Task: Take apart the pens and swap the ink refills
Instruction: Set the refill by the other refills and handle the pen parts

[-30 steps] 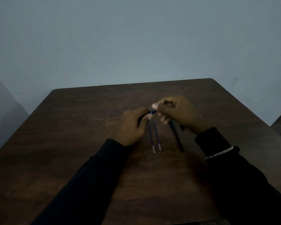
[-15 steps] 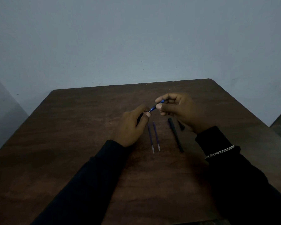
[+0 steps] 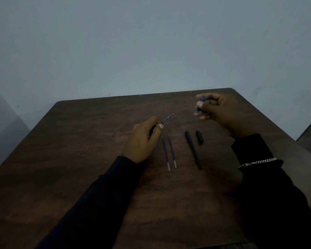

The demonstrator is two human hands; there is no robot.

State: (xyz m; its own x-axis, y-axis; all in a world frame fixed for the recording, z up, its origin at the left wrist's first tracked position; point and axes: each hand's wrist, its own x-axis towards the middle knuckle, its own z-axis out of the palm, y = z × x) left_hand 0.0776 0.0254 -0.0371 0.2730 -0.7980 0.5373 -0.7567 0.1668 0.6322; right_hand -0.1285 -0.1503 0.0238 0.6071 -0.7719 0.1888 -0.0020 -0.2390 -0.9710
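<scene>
My left hand (image 3: pixel 142 139) grips a dark pen barrel, mostly hidden in the fist, with a thin blue refill tip (image 3: pixel 167 119) poking out up and to the right. Raised over the table's far right, my right hand (image 3: pixel 221 112) pinches a small blue pen tip piece (image 3: pixel 200 104). Two loose blue refills (image 3: pixel 169 152) lie side by side on the table between my hands. Right of them lie a black pen barrel (image 3: pixel 193 150) and a short black cap (image 3: pixel 199 137).
Everything rests on a dark brown wooden table (image 3: pixel 97 159) against a pale blue-grey wall. The table's far edge runs just behind my hands, and its right edge slants down past my right wrist, which wears a silver chain bracelet (image 3: pixel 257 162).
My right hand has pulled the blue tip piece off the pen and swung up and to the right. This exposed the refill tip in my left hand, which stayed in place.
</scene>
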